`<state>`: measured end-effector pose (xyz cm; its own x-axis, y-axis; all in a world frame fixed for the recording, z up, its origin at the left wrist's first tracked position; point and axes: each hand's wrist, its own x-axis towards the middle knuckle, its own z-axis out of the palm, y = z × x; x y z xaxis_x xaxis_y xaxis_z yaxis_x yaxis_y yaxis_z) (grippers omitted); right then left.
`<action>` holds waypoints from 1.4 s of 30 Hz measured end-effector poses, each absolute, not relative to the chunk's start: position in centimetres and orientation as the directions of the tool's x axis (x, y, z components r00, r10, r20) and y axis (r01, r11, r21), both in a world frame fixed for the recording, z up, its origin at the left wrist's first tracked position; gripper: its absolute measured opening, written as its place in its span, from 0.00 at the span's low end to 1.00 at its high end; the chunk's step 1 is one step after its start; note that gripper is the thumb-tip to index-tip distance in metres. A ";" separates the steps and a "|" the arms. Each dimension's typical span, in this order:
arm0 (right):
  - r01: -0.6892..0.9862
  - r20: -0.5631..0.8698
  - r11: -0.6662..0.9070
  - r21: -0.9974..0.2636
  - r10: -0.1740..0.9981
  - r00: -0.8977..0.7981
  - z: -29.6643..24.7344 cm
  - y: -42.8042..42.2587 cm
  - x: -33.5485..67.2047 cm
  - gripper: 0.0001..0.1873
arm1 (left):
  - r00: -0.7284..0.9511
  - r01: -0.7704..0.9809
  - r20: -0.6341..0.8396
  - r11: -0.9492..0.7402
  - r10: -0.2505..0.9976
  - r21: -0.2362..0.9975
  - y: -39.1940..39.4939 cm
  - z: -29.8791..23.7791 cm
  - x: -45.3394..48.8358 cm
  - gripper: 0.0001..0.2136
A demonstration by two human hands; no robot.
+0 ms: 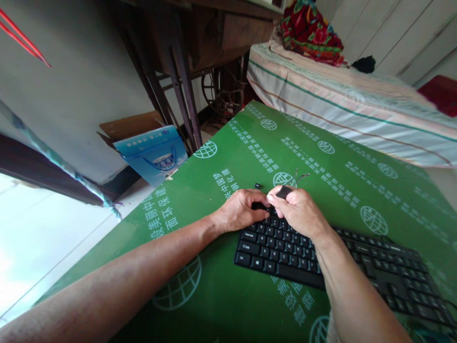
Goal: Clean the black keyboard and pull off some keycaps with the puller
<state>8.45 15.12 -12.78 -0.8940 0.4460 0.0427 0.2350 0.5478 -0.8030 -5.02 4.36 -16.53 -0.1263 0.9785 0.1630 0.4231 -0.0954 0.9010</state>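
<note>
A black computer keyboard [282,245] lies at a slant on the green board. My left hand [246,207] is closed round its far left corner, thumb on the keys and fingers over the back edge. Just above those upper keys is my right hand [300,209], pinching a small dark flat piece [283,191]; its fingertips hide the lower end, so I cannot tell exactly what it is. Thin dark strands [303,176] show just beyond the right hand. One loose black keycap [257,186] sits on the board past my left fingers. My right forearm crosses over the keyboard's middle.
The green board [200,190] carries printed globes and white characters. Past its left edge stand a blue carton [153,152] and a dark wooden stand with a wheel [221,93]. A bed [339,105] with a red flowered blanket [310,33] runs along the far side.
</note>
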 end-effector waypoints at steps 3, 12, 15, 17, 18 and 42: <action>0.210 0.070 0.562 -0.800 0.434 -0.898 -12.8 15.1 8.5 0.12 | -0.128 0.415 0.145 -0.080 0.981 0.906 4.4 -16.6 -5.0 0.06; 0.174 0.121 0.581 -0.795 0.434 -0.893 -12.9 14.9 8.6 0.12 | -0.138 0.393 0.130 -0.067 0.982 0.917 4.4 -16.6 -4.9 0.06; 0.153 0.154 0.610 -0.777 0.420 -0.894 -13.0 14.8 8.6 0.11 | -0.133 0.417 0.146 -0.078 0.980 0.905 4.4 -16.6 -4.9 0.06; 0.130 0.181 0.632 -0.764 0.403 -0.897 -13.0 14.7 8.6 0.11 | -0.125 0.451 0.162 -0.089 0.979 0.888 4.4 -16.7 -4.9 0.06; 0.121 0.191 0.639 -0.760 0.397 -0.898 -13.0 14.7 8.6 0.11 | -0.119 0.470 0.173 -0.098 0.978 0.877 4.4 -16.8 -4.9 0.06; 0.105 0.211 0.593 -0.798 0.437 -0.874 -12.6 15.0 9.1 0.12 | -0.038 0.635 0.294 -0.204 0.955 0.745 4.1 -16.7 -4.7 0.07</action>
<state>9.09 14.98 -12.63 -0.8742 0.4375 0.2107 0.1046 0.5934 -0.7980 -4.71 4.13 -16.73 -0.0383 0.9552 0.2935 0.6350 -0.2036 0.7452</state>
